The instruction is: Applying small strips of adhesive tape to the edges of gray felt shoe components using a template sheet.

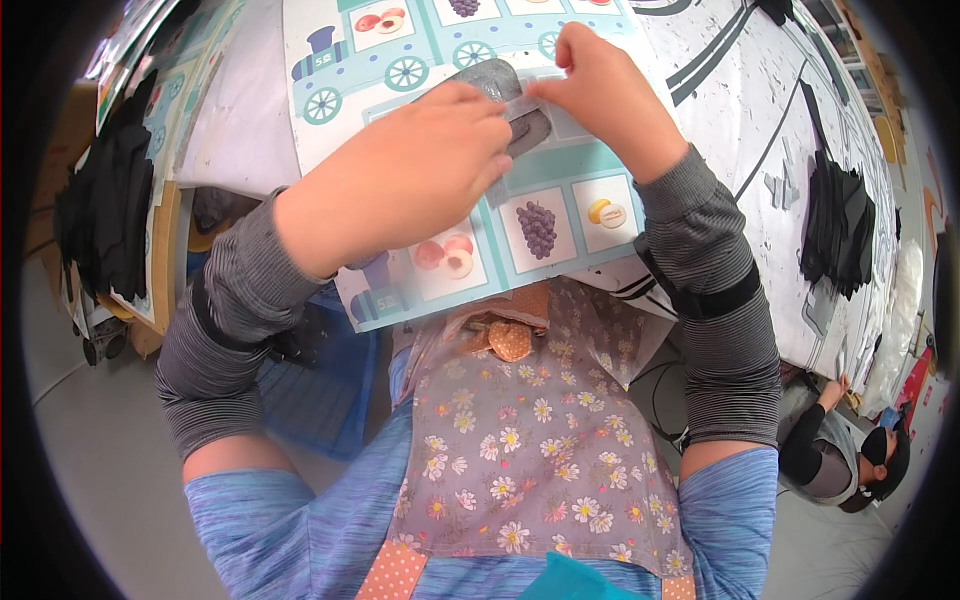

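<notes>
A printed sheet point(410, 290) with pale blue trains and fruit pictures lies tilted on the table in front of me. On it, partly under my left hand point(410, 165), is a dark grey flat piece with rounded ends point(488, 76); its middle is covered. My left hand is palm down with its fingers curled together, and whatever they grip is hidden. A thin translucent strip point(520, 104) spans from the left fingertips towards my right hand point(605, 95). My right thumb presses at the strip's end, with the fingers folded in.
Bundles of black straps or cloth lie at the left point(105, 200) and on the white table cover point(790, 300) at the right. More printed sheets point(180, 95) are stacked to the left. Below the table edge is a blue basket point(325, 385). A person point(835, 450) works at far right.
</notes>
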The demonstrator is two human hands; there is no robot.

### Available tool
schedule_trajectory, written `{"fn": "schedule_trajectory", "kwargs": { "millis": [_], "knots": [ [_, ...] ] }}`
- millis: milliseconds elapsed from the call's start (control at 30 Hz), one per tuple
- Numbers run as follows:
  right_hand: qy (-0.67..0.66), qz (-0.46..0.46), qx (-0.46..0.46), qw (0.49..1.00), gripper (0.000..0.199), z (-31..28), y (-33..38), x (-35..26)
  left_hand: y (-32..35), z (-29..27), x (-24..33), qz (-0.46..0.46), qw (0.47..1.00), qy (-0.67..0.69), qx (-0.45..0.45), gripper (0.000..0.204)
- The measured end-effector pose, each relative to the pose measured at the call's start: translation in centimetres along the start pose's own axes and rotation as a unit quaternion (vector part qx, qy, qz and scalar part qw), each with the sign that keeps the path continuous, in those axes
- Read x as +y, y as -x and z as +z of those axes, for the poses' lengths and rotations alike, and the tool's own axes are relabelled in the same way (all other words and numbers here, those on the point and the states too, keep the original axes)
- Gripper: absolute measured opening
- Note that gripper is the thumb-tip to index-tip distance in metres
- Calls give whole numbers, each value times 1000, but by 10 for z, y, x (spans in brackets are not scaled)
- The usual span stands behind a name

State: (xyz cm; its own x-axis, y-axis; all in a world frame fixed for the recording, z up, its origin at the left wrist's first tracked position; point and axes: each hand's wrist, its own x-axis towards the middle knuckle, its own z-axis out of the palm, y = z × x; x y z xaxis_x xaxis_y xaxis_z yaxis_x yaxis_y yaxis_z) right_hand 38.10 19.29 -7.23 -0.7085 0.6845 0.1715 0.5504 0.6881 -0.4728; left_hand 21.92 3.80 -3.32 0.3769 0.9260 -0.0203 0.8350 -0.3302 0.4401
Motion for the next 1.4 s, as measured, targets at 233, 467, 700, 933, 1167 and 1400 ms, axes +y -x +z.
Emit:
{"fn": "schedule_trajectory", "kwargs": {
  "millis": [233,467,700,933,1167,1400],
  "knots": [
    [-142,-114,138,974,13,-42,77,-58,82,-5,34,-211,913,292,192,10],
    [0,-389,40,920,21,3,117,-126,129,48,64,-302,723,554,282,10],
    [40,-441,35,896,13,25,94,-137,158,80,57,-312,725,468,398,6],
    [47,-444,70,892,16,55,61,-138,147,115,11,-384,557,541,499,26],
    [60,-442,35,894,13,73,50,-140,150,122,3,-319,504,686,417,38],
    [81,-455,27,886,12,75,49,-138,145,121,-1,-303,507,690,419,24]
  ]
}}
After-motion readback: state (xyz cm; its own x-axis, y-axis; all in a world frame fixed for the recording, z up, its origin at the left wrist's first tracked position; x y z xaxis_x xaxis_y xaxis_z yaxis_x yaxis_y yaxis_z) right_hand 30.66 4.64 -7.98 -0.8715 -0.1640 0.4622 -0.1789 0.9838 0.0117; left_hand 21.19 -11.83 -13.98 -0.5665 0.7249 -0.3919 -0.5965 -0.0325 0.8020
